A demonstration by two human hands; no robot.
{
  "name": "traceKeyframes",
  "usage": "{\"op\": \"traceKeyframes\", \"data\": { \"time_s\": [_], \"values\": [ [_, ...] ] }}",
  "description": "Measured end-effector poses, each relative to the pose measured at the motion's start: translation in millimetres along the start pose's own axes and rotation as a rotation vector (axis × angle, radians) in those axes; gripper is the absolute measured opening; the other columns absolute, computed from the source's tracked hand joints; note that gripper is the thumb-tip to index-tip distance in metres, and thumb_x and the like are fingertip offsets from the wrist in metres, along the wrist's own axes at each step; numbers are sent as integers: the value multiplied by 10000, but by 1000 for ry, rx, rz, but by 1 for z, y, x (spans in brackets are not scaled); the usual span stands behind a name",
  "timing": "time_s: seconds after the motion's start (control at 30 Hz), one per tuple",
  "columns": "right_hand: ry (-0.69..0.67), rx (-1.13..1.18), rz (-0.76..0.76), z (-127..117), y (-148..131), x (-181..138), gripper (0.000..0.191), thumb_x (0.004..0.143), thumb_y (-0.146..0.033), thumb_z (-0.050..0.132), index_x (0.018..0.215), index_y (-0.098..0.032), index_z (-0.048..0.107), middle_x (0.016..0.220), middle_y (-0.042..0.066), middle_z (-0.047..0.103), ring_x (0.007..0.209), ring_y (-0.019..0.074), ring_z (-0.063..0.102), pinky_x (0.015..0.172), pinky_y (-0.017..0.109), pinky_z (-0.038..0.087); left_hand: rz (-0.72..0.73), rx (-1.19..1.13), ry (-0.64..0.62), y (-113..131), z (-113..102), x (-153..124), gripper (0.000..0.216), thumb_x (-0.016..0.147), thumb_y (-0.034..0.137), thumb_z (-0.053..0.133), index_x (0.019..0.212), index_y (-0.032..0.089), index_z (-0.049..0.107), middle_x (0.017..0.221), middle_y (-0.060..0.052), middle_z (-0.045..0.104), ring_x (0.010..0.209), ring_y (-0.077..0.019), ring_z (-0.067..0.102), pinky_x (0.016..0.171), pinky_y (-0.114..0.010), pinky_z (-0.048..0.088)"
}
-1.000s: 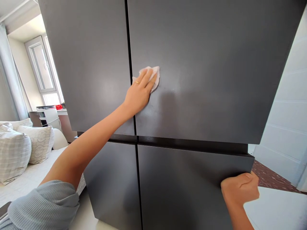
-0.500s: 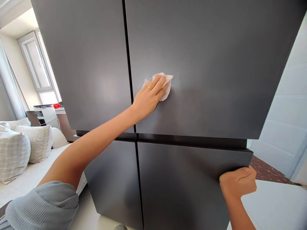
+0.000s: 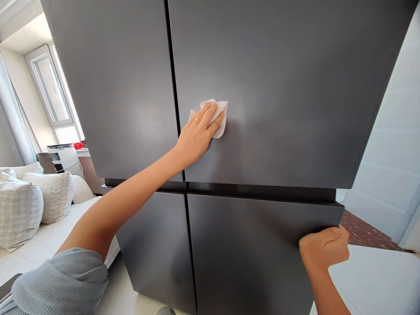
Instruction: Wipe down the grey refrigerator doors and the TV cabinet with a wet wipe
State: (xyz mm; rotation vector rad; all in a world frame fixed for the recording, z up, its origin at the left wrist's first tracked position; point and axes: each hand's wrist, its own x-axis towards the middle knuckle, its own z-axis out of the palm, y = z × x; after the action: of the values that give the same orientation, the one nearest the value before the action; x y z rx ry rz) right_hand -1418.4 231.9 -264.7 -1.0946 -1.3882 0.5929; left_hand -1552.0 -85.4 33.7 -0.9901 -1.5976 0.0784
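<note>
So the white cloth (image 3: 222, 126) sits against the dark upper door (image 3: 278, 78), just right of the vertical seam. Left hand (image 3: 198, 129) is on it, fingers mostly straight and a bit apart, pinning it to the panel. Looks like mid-wipe to me. There's a faint smudgy patch just beside the cloth, so I'd say another pass calls for a flat hand, even pressure and cloth under all the fingertips. Right hand (image 3: 324, 247) is curled into a fist by the outer edge of the lower door (image 3: 249, 253); can't tell if its hidden fingers hook around that edge. Further out: pillows (image 3: 21, 212) over on the left, and a window (image 3: 52, 85) beyond.
</note>
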Motion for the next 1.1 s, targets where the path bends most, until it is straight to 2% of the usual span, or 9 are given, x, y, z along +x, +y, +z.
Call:
{"op": "traceKeyframes", "data": {
  "time_s": [0.17,0.27,0.4,0.53,0.6,0.73,0.8,1.0,1.1],
  "values": [
    [5,-1,-24,3,5,1,564,930,-277,292,1293,-63,668,1112,272,712,1020,447,698,850,536,535,51,-19,11,7,7,-25,631,982,-20,271,1568,139,443,1615,-176,434,1560,-292,364,1214,-464,463],
    [26,26,-28,6,8,2,544,940,-273,300,1293,-79,667,1117,256,712,1023,428,696,867,525,531,74,-17,12,9,10,-36,633,976,-19,292,1567,143,454,1601,-187,449,1556,-294,371,1218,-467,461],
    [20,38,-10,5,8,2,546,941,-294,311,1305,-99,669,1132,246,718,1037,431,695,884,530,522,-1,-48,21,7,3,-10,668,972,-9,238,1574,182,456,1630,-153,417,1565,-286,355,1248,-466,414],
    [-13,4,-1,3,4,2,589,940,-292,290,1337,-57,656,1184,280,709,1100,475,689,904,569,526,-70,-82,48,4,-1,18,667,969,14,225,1591,169,413,1663,-154,357,1591,-311,293,1245,-492,398],
    [-18,-4,-1,2,3,2,598,944,-284,278,1351,-46,646,1198,287,706,1125,487,685,917,585,527,-59,-77,53,6,2,12,657,976,17,231,1591,163,410,1665,-159,355,1590,-313,295,1249,-506,390],
    [-14,-9,-8,2,3,2,595,955,-285,278,1357,-40,641,1213,284,704,1141,491,683,926,582,532,48,-38,34,14,12,-21,659,991,-8,189,1564,160,467,1631,-150,419,1560,-302,360,1225,-473,433],
    [-13,-14,-7,2,4,2,592,954,-279,282,1348,-27,644,1212,289,702,1138,489,683,922,578,533,70,-43,13,14,12,-29,662,999,-5,177,1559,175,480,1630,-137,427,1554,-288,373,1217,-462,448],
    [-13,-16,-12,3,4,2,585,955,-286,283,1345,-43,646,1183,283,711,1121,483,689,909,579,538,-69,-94,15,3,3,2,659,999,25,179,1569,196,462,1653,-122,377,1588,-290,300,1268,-466,377],
    [2,-10,-8,4,5,2,588,943,-282,293,1348,-46,648,1181,290,712,1125,494,688,916,604,543,-56,-126,53,3,7,-2,651,982,5,215,1552,182,475,1628,-137,408,1574,-297,332,1243,-469,408]
  ]
}}
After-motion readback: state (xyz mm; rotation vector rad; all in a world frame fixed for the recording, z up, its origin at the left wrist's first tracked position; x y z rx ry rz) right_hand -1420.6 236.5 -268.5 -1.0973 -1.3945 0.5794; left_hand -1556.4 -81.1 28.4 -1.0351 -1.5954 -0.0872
